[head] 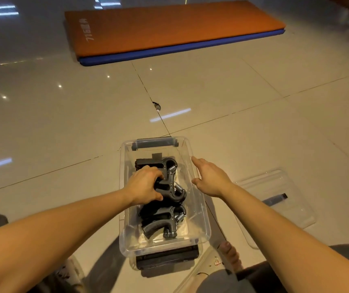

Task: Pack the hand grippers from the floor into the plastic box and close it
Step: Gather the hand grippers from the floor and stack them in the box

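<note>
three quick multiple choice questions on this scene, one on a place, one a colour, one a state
1. Where is the lid relative to the box? A on it B on the floor to its right C under it
2. Top colour of the mat? A green B orange C white
3. The left hand A grips a hand gripper in the box B hangs empty C presses the lid
Answers: B, it lies flat beside the box; B, orange over a blue edge; A, it is curled round a grey one.
</note>
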The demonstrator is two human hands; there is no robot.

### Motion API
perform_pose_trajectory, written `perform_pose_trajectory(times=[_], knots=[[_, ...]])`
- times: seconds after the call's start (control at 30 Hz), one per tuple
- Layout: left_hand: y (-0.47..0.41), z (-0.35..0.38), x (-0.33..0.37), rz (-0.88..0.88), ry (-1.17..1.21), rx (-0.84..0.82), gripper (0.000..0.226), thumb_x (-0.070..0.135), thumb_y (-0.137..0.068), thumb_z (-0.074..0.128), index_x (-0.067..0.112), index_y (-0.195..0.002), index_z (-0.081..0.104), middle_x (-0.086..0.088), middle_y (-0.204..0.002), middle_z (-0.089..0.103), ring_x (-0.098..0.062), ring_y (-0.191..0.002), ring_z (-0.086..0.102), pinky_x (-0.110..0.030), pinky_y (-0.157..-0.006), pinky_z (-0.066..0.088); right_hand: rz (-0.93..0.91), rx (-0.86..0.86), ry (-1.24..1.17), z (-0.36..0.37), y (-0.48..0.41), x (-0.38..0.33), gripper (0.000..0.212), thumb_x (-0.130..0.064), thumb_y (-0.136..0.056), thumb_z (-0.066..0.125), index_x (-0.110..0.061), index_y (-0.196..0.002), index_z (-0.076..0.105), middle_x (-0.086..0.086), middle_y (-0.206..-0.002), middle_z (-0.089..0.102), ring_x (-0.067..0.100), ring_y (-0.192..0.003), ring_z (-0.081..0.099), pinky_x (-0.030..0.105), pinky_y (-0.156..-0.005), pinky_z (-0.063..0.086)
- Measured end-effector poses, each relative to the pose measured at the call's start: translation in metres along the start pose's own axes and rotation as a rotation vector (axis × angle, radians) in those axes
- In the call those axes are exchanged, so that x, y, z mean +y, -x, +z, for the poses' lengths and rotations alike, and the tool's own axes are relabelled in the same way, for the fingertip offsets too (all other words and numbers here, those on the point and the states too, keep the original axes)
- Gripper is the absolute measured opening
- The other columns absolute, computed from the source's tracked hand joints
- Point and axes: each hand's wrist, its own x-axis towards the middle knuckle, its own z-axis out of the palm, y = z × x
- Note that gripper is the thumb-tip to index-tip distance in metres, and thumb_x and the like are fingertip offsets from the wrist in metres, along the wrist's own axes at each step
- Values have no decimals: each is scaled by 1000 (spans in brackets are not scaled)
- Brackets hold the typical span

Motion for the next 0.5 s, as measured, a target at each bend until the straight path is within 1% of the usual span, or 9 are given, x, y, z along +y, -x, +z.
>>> perform_pose_trajectory(times=[0.2,0.37,0.5], knots=[[-5,27,2,-52,24,28,73,50,-65,89,23,-127,61,9,-118,61,-13,-112,49,-35,-99,45,-43,15,-36,0,-3,7,79,-31,-95,63,-20,-160,19,3,-160,36,27,-142,39,44,-113,38],[-8,34,-1,-49,-75,-13,75,59,-66,84,28,-131,61,10,-123,60,-15,-119,46,-37,-106,38,-46,12,-40,-1,-5,10,81,-34,-94,64,-21,-160,19,1,-161,35,26,-144,38,44,-114,37],[-6,40,-2,-78,-113,-10,77,63,-66,82,28,-131,61,10,-122,61,-15,-119,48,-38,-104,40,-38,11,-48,-2,-5,9,81,-34,-94,65,-22,-160,20,-1,-162,34,25,-144,38,44,-115,36]])
